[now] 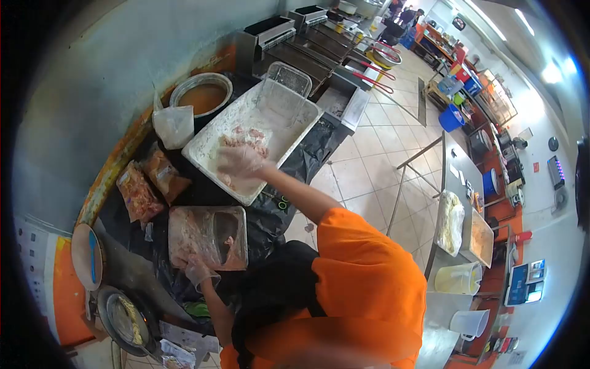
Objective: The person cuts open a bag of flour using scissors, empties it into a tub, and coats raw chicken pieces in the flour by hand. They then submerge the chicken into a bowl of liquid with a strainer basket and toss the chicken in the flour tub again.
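Note:
My right hand (243, 161), in a clear glove dusted white, is over a large white tub (299, 126) of flour-like powder. Its fingers look loosely stretched, with nothing plainly held. Beside them, coated pieces of raw meat (252, 138) lie in the powder, and a wire basket (289, 80) rests at the tub's far end. My left hand (198, 270), also gloved, is at the near corner of a smaller tray (244, 237) of raw meat. Its fingertips blend into the meat, so their grip is unclear. Clear plastic film partly covers that tray.
Bags of raw meat (141, 194) and a pot of brownish liquid (203, 98) stand along the wall. Fryers (301, 52) line the far end. At lower left is a pan (126, 320). A steel table (452, 175) stands across the tiled aisle. People are far back.

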`<state>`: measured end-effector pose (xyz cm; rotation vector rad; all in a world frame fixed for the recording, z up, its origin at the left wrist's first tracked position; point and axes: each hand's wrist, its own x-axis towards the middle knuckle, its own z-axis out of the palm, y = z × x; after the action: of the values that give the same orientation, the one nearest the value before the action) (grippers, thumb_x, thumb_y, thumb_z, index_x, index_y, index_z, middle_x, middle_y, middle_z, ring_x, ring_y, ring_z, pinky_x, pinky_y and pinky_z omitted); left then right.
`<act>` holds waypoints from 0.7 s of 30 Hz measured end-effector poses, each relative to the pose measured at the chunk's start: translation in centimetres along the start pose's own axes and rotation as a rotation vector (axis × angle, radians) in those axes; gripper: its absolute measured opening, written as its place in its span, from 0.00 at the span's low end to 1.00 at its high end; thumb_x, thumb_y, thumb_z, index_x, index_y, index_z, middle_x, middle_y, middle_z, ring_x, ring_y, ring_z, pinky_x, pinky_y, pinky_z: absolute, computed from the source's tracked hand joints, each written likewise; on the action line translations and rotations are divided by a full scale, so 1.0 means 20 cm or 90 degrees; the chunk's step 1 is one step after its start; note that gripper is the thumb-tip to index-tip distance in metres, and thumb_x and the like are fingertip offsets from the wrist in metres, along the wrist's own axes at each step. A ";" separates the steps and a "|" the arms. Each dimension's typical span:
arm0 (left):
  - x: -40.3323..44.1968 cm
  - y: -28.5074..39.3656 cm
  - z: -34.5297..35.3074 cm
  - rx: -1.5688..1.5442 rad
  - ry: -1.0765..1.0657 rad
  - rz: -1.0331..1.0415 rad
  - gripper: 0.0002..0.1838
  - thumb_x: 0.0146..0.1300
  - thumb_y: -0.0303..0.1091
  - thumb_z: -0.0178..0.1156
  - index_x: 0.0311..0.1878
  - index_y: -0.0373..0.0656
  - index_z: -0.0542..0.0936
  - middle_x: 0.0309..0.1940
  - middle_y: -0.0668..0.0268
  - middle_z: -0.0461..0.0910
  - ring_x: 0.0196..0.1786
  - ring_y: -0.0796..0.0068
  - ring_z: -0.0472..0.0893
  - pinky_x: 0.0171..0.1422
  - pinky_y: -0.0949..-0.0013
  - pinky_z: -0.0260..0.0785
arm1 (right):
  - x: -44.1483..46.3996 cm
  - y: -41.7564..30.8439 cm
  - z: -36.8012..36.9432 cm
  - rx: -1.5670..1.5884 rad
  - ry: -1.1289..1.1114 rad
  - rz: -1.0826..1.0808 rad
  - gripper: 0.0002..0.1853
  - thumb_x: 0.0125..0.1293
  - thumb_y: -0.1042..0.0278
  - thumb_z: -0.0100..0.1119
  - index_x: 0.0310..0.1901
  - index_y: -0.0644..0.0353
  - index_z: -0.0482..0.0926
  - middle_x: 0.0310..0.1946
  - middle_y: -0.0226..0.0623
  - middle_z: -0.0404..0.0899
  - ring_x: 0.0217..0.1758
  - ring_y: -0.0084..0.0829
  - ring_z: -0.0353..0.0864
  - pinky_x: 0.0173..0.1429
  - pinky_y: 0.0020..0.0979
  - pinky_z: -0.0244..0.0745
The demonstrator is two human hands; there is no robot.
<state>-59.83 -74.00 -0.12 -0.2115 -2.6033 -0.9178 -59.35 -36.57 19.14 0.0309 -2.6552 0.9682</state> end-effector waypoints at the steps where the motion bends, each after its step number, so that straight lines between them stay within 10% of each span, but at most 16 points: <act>1: -0.01 0.00 -0.03 -0.018 -0.098 -0.062 0.27 0.65 0.52 0.44 0.59 0.42 0.71 0.56 0.48 0.71 0.51 0.51 0.75 0.55 0.58 0.69 | -0.05 0.02 0.08 0.136 -0.074 -0.005 0.23 0.51 0.56 0.63 0.48 0.58 0.77 0.47 0.42 0.77 0.46 0.37 0.78 0.50 0.33 0.71; 5: 0.01 0.06 0.01 0.236 -0.037 0.015 0.31 0.66 0.57 0.35 0.54 0.42 0.74 0.49 0.45 0.74 0.50 0.48 0.76 0.54 0.55 0.68 | -0.32 -0.46 0.42 -0.396 -0.696 -0.142 0.24 0.55 0.51 0.52 0.52 0.52 0.75 0.42 0.39 0.76 0.43 0.36 0.77 0.47 0.33 0.72; 7: 0.01 -0.09 0.06 0.239 -0.175 -0.040 0.31 0.67 0.57 0.31 0.59 0.44 0.70 0.53 0.46 0.72 0.50 0.47 0.75 0.55 0.53 0.67 | -0.61 -0.35 0.82 -0.253 -0.340 0.202 0.25 0.56 0.48 0.52 0.50 0.56 0.74 0.45 0.43 0.73 0.48 0.41 0.75 0.47 0.34 0.72; 14: 0.12 0.04 -0.15 0.156 -0.617 -0.226 0.31 0.68 0.54 0.30 0.70 0.48 0.53 0.65 0.49 0.59 0.66 0.49 0.60 0.68 0.57 0.54 | -0.81 -0.45 1.03 -0.185 -0.328 0.031 0.20 0.56 0.55 0.54 0.46 0.60 0.76 0.43 0.46 0.73 0.47 0.42 0.75 0.47 0.35 0.73; 17: -0.06 -0.34 0.17 0.174 -0.223 0.068 0.30 0.68 0.52 0.34 0.66 0.41 0.60 0.67 0.49 0.56 0.70 0.52 0.51 0.72 0.61 0.46 | -0.79 -0.24 1.16 -0.293 -0.254 0.023 0.12 0.53 0.60 0.54 0.37 0.58 0.75 0.32 0.40 0.74 0.36 0.35 0.76 0.39 0.33 0.72; 19: -0.02 -0.35 0.13 0.116 -0.516 -0.085 0.29 0.68 0.49 0.38 0.64 0.38 0.62 0.68 0.48 0.53 0.71 0.51 0.49 0.73 0.61 0.42 | -0.78 0.00 1.40 -0.588 -0.151 -0.109 0.08 0.50 0.63 0.54 0.30 0.56 0.73 0.26 0.35 0.73 0.29 0.30 0.75 0.33 0.33 0.71; 20: -0.03 -0.29 0.10 0.088 -0.440 -0.114 0.28 0.68 0.48 0.38 0.63 0.38 0.63 0.67 0.48 0.55 0.71 0.51 0.50 0.73 0.62 0.42 | -0.78 0.10 1.51 -0.702 -0.059 -0.156 0.06 0.48 0.64 0.54 0.26 0.55 0.72 0.23 0.33 0.73 0.25 0.28 0.75 0.30 0.33 0.70; 21: -0.02 -0.21 0.04 0.067 -0.427 -0.130 0.28 0.68 0.48 0.38 0.64 0.39 0.63 0.67 0.48 0.55 0.71 0.52 0.50 0.73 0.62 0.42 | -0.69 0.05 1.36 -0.353 -0.094 -0.094 0.06 0.50 0.65 0.53 0.28 0.56 0.75 0.25 0.37 0.75 0.28 0.34 0.77 0.32 0.37 0.71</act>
<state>-60.87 -76.78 -3.24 -0.2646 -3.3349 -0.8815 -54.03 -54.10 -5.19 0.1744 -2.9112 0.1714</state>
